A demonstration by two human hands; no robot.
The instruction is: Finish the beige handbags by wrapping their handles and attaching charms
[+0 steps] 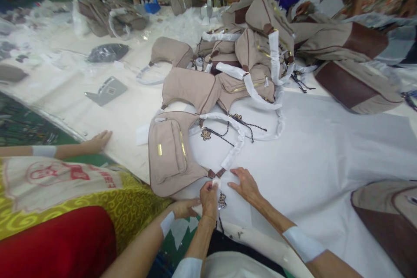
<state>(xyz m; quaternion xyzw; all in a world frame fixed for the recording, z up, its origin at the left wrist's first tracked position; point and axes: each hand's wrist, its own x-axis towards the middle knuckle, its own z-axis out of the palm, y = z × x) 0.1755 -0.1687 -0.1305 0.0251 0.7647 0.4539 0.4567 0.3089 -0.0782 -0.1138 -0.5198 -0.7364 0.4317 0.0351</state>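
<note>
A beige shoulder bag [169, 152] with a front pocket and gold zip lies flat on the white table, its strap [233, 150] wrapped in white paper. At the strap's lower end, beside the brown tab, my left hand [208, 200] pinches a small white piece. A leopard-print charm [222, 200] with dark cords hangs just right of those fingers. My right hand [246, 184] is to the right of the strap end, palm down, thumb and fingers apart, holding nothing. Another flower charm [206, 134] lies inside the strap loop.
A co-worker on the left has one hand [97, 141] on the table edge, another [186, 208] beside my left wrist. More beige bags [190, 89] pile up beyond. A grey tape dispenser [109, 91] stands at left. Another bag [387, 221] lies at right. Several people work opposite.
</note>
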